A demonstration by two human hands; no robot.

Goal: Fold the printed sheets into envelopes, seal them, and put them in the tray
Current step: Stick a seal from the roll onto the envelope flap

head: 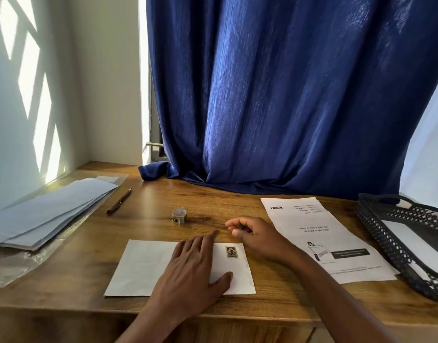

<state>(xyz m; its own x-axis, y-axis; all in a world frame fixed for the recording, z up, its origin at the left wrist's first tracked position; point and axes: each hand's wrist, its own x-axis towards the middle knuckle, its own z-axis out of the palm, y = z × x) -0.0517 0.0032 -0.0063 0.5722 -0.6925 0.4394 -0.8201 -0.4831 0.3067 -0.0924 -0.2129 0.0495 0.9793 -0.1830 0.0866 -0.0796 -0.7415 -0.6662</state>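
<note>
Left hand [193, 266] flat on the envelope [148, 268], fingers straight and spread, thumb splayed toward the near edge, pinning it to the desk [77, 288]. Right hand [255, 236] just beyond the envelope's far right corner, fingers loosely curled, thumb and forefinger close together; nothing visibly held, though cannot tell for certain. Stamp [230, 251] already stuck near the envelope's right end. Roll of stamps [179, 215] farther back on the desk, pen [119, 200] to the left beside a stack of blue envelopes [52, 214]. Printed sheet [319, 238] lying unfolded at right, touching the black mesh tray [386, 233], which already holds something white. Likely step: finishing this envelope, stamped and probably sealed. Next, probably: lifting it by an edge and carrying it right, over the printed sheet, into the tray; then folding that sheet for a fresh envelope from the stack.
</note>
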